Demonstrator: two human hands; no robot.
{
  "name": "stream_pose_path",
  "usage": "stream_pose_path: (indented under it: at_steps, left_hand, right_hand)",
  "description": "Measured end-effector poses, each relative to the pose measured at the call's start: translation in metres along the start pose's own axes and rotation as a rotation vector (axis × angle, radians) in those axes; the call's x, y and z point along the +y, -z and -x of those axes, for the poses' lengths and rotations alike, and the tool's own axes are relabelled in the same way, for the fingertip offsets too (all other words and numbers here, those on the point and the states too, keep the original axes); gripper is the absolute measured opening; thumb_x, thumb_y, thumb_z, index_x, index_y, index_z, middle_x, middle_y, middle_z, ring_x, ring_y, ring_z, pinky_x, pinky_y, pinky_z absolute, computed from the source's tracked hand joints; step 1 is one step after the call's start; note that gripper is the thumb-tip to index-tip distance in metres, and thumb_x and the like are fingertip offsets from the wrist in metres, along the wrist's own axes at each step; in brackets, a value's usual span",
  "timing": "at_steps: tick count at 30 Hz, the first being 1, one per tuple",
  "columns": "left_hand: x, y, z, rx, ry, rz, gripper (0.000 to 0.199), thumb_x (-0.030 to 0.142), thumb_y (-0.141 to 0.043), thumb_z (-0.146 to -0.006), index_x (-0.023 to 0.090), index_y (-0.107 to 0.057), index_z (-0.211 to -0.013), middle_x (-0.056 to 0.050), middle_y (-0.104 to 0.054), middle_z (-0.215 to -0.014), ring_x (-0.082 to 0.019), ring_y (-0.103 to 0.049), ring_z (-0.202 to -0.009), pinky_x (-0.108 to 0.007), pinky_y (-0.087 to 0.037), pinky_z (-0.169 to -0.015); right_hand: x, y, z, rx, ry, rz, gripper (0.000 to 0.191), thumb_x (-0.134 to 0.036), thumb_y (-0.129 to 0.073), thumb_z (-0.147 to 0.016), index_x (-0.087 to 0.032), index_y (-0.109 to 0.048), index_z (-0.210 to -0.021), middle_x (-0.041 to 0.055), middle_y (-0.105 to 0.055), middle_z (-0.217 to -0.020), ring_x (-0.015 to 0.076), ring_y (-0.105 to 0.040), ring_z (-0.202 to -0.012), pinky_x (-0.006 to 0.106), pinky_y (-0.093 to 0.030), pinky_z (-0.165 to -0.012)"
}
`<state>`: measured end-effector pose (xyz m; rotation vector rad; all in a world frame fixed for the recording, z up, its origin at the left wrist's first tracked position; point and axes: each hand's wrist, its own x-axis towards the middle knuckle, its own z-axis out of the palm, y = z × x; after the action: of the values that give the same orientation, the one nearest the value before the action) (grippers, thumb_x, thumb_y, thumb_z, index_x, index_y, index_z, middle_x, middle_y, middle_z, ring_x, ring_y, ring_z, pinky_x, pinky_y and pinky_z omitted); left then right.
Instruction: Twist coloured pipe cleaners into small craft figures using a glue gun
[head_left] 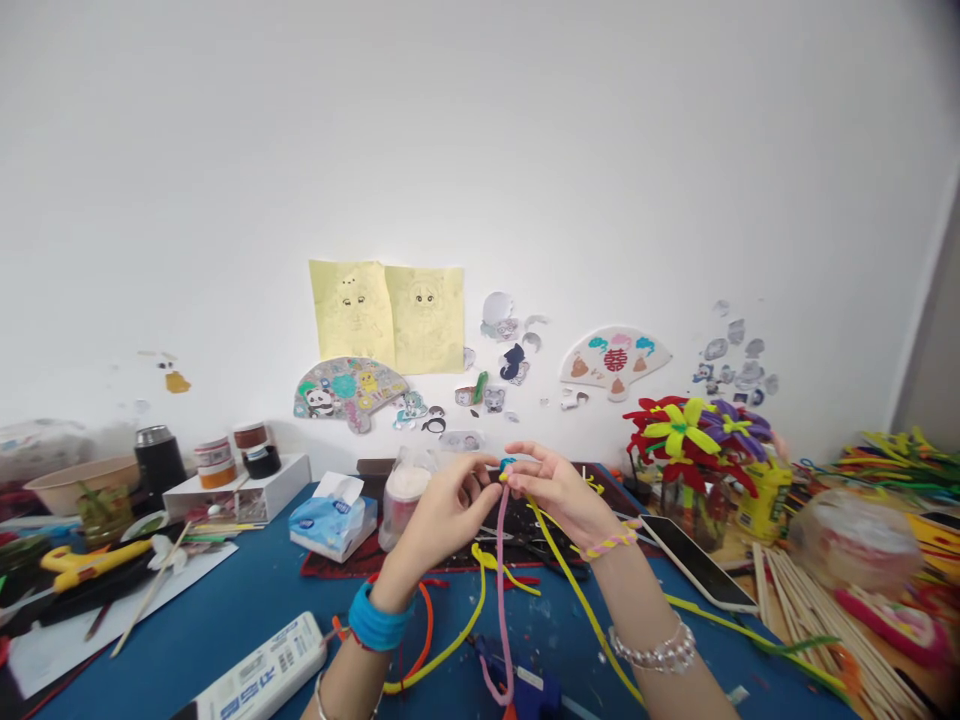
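Observation:
My left hand point(459, 502) and my right hand point(561, 490) meet above the blue table, thumbs and fingers pinched close together. A pink pipe cleaner point(502, 590) hangs in a long loop from my left fingertips. From my right fingertips a yellow pipe cleaner point(568, 575) slants down toward the table's front edge. The two come together at the fingertips, where a small teal piece point(507, 464) shows on top; how they are joined is partly hidden by my fingers. Below lie a bent yellow pipe cleaner point(465, 632) and a dark blue glue gun point(525, 683).
A tissue pack point(332, 516) and a white power strip point(262, 668) lie to the left. At right are a phone point(699, 562), wooden sticks point(814, 620), pipe-cleaner flowers point(682, 430) and a pile of pipe cleaners point(892, 458). A dark red mat point(322, 566) with scissors lies behind my hands.

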<state>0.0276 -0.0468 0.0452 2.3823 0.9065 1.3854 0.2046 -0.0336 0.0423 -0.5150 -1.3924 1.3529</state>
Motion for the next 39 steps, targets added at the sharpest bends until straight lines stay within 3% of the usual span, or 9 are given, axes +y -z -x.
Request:
stream_pose_path:
  at_steps: [5, 9, 21, 26, 32, 35, 39]
  left_hand:
    - [0.004, 0.018, -0.001, -0.182, -0.204, -0.069, 0.021, 0.022, -0.047, -0.089, 0.021, -0.064, -0.102, -0.006, -0.062, -0.094, -0.016, -0.056, -0.085, -0.027, -0.044, -0.075]
    - [0.004, 0.021, -0.001, -0.233, -0.254, -0.049, 0.018, 0.024, -0.051, -0.089, 0.019, -0.066, -0.098, -0.006, -0.063, -0.092, -0.016, -0.057, -0.083, -0.026, -0.044, -0.076]
    - [-0.004, 0.025, -0.002, -0.258, -0.255, -0.026, 0.015, 0.031, -0.060, -0.083, 0.019, -0.069, -0.083, -0.005, -0.062, -0.083, -0.015, -0.057, -0.077, -0.026, -0.044, -0.072]
    - [-0.003, 0.025, 0.000, -0.341, -0.262, 0.026, 0.018, 0.035, -0.061, -0.082, 0.019, -0.069, -0.086, -0.007, -0.061, -0.088, -0.016, -0.057, -0.080, -0.027, -0.045, -0.075]
    - [0.006, 0.023, 0.001, -0.340, -0.156, -0.027, 0.019, 0.033, -0.059, -0.082, 0.016, -0.064, -0.075, -0.004, -0.059, -0.075, -0.013, -0.053, -0.067, -0.024, -0.043, -0.064]
    - [0.006, 0.018, 0.000, -0.299, -0.044, -0.043, 0.016, 0.028, -0.057, -0.080, 0.015, -0.059, -0.070, -0.001, -0.056, -0.066, -0.011, -0.048, -0.057, -0.021, -0.039, -0.053]
    - [0.001, 0.012, -0.002, -0.250, 0.054, -0.016, 0.014, 0.024, -0.056, -0.076, 0.015, -0.056, -0.066, 0.002, -0.053, -0.060, -0.010, -0.048, -0.055, -0.020, -0.036, -0.051]
  right_hand:
    - [-0.006, 0.004, 0.005, -0.188, -0.115, 0.048, 0.052, -0.019, -0.074, -0.067, -0.018, -0.047, -0.111, -0.0007, -0.065, -0.076, 0.0091, -0.059, -0.067, 0.023, -0.045, -0.068]
    - [-0.010, 0.002, 0.008, -0.250, -0.164, 0.096, 0.057, -0.016, -0.074, -0.065, -0.018, -0.045, -0.113, -0.0018, -0.066, -0.073, 0.0088, -0.060, -0.065, 0.021, -0.044, -0.066]
    - [-0.007, 0.001, 0.007, -0.316, -0.174, 0.155, 0.063, -0.016, -0.074, -0.066, -0.018, -0.041, -0.120, -0.0003, -0.066, -0.078, 0.0102, -0.061, -0.070, 0.023, -0.045, -0.069]
    - [-0.006, 0.001, 0.008, -0.391, -0.208, 0.178, 0.066, -0.018, -0.074, -0.065, -0.019, -0.043, -0.123, -0.0017, -0.065, -0.075, 0.0102, -0.061, -0.068, 0.022, -0.044, -0.066]
    - [-0.006, 0.001, 0.007, -0.392, -0.196, 0.193, 0.067, -0.016, -0.073, -0.066, -0.018, -0.042, -0.126, -0.0005, -0.064, -0.079, 0.0091, -0.059, -0.068, 0.021, -0.044, -0.064]
    - [-0.004, -0.001, 0.006, -0.309, -0.168, 0.199, 0.073, -0.016, -0.073, -0.066, -0.019, -0.039, -0.131, 0.0008, -0.063, -0.083, 0.0100, -0.059, -0.072, 0.023, -0.045, -0.068]
    - [0.001, -0.003, 0.006, -0.207, -0.095, 0.260, 0.079, -0.018, -0.072, -0.067, -0.020, -0.034, -0.137, -0.0001, -0.061, -0.083, 0.0096, -0.057, -0.071, 0.023, -0.045, -0.066]
